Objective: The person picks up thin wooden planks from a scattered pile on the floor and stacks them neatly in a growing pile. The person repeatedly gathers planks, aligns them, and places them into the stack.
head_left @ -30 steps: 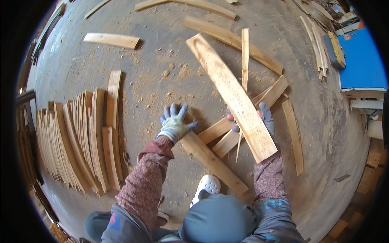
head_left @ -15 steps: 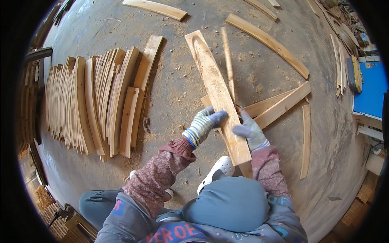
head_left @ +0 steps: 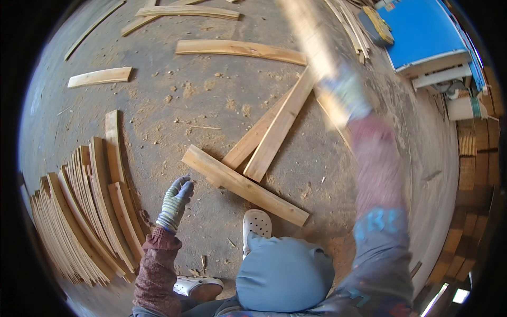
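While blurred, right hand (head_left: 346, 92) raised high, fingers wrapped round long plank (head_left: 311, 39) lifted above dusty floor (head_left: 211, 100). Left hand (head_left: 177, 198) empty, fingers loosely curled, hovering beside stacked curved slats (head_left: 90, 211).

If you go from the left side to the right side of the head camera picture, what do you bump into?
Stack of curved wooden slats → left hand in a striped glove → thick plank on the floor → blurred right hand lifting a long board → blue machine
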Available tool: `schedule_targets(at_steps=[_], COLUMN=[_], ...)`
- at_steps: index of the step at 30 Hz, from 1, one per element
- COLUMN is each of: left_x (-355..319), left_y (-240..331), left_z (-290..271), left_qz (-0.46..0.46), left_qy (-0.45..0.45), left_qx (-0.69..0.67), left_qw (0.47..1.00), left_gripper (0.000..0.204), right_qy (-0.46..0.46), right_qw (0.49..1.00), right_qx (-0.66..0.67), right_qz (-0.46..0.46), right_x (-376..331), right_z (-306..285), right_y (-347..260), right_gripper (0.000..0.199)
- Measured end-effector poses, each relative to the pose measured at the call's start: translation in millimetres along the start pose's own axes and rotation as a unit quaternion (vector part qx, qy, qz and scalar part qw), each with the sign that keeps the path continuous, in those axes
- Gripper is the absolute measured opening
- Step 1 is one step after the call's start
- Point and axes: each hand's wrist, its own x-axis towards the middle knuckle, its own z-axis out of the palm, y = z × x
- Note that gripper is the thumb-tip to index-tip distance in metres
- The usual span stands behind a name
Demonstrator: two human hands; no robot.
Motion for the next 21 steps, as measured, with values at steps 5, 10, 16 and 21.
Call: schedule_targets(at_steps=[5,10,16,21], left_x=[-0.9,-9.6,39.4,56.0], left_y=[-30.7,10.6,12.4,0.6], left_z=[20.9,82.0,128.5,134.8], left_qz=[0.054,0.248,0.223,0.275], left_qy=[-0.038,-0.034,-0.09,-0.104], left_qx=[0.08,0.606,0.768,0.756], left_qw=[0.995,0.755,0.594,0.585], left_gripper=[0.051,0.097,0.114,0.097], right_qy=[0.212,-0.019,-0.109,0.157], right_qw=[0.942,0.978,0.9,0.923], right_qx=[-0.24,-0.145,-0.161,0.076], right_qz=[0.103,0.147,0.39,0.344], right_x=[82.0,6.8,-63.0,-54.5], right_z=[-114.0,65.8,228.6,214.1], right_y=[20.0,18.4,19.3,69.4], right_gripper=[0.079,0.091,0.125,0.119])
